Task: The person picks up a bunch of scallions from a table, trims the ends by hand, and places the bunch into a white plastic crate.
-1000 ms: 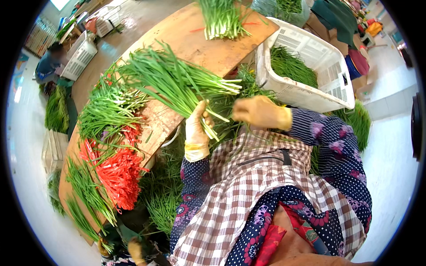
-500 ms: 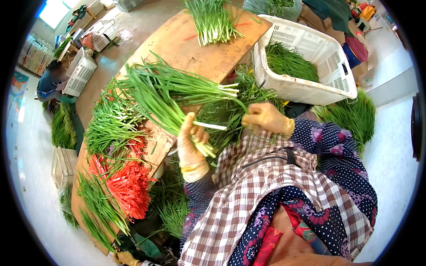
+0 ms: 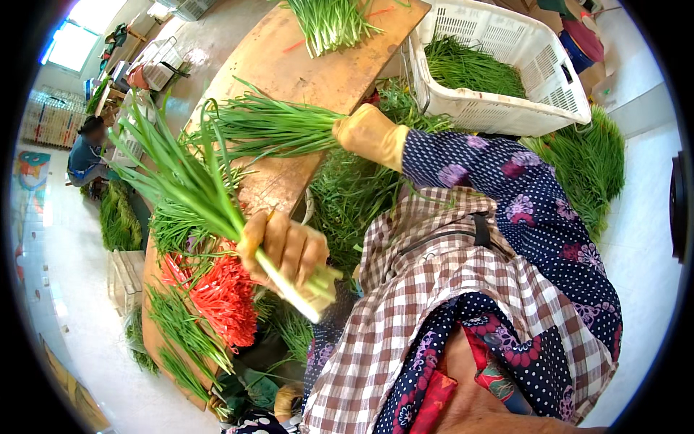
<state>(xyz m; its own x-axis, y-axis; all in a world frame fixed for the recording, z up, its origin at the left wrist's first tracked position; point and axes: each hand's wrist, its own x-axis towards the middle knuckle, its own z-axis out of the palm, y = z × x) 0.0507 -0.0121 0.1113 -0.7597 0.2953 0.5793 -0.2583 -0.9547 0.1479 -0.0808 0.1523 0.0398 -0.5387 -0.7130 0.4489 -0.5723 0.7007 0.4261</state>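
Observation:
My left hand, in a thin pale glove, is closed round a bunch of garlic chives above the board's near edge. Their leaves fan out to the upper left, and the white stalk ends stick out below my fist. My right hand, in a yellow glove, is at the stalk ends of a pile of chives lying on the wooden board. Its fingers are hidden behind the back of the glove, so their grip does not show.
More chives lie at the board's far end. Red ties and smaller bunches are at the left. A white crate holding greens stands at the far right. A co-worker's gloved hand shows at the lower left; another person sits farther off.
My left hand has moved down and left with its chives, away from the pile. My right hand has gone from in front of the apron forward and left to the pile's stalk ends.

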